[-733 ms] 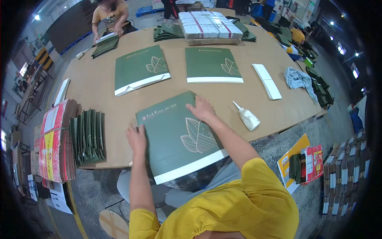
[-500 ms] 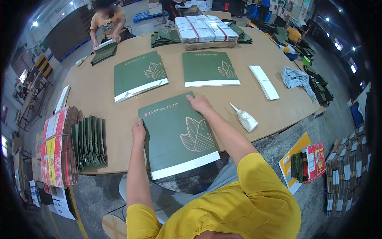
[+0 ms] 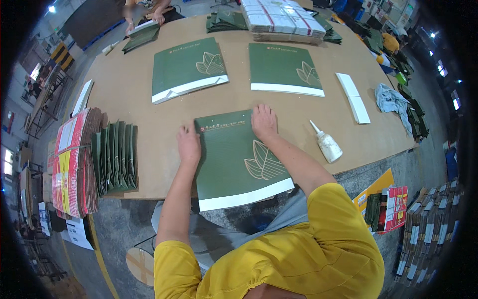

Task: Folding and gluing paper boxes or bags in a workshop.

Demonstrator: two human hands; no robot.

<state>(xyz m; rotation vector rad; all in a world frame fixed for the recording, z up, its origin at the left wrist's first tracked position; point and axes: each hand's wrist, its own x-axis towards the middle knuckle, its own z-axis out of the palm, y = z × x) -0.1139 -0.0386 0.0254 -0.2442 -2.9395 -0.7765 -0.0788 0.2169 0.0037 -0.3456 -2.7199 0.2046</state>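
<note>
A flat green paper bag point(image 3: 224, 154) with a gold leaf drawing and a white band at its near end lies in front of me, its near end jutting past the table edge. My left hand point(image 3: 189, 143) is at its upper left edge, fingers partly blurred. The upper right corner is held by my right hand point(image 3: 264, 121), its fingers bent along the side. To the right lies a squeeze bottle point(image 3: 328, 147) with a pointed nozzle. Two similar bags, one left point(image 3: 186, 70) and one right point(image 3: 284, 67), lie flat farther back.
White strips point(image 3: 352, 97) and a blue-grey cloth point(image 3: 391, 98) lie on the right. At the left stand folded green bags point(image 3: 115, 157) beside a red-and-white bundle point(image 3: 74, 162). A tied white stack point(image 3: 281, 20) sits at the back. A co-worker's hands point(image 3: 158, 18) hold another bag.
The whole view has shifted, so the table sits higher in it. My left hand has moved up along the bag's left edge toward its top corner. My right hand stays by the upper right corner.
</note>
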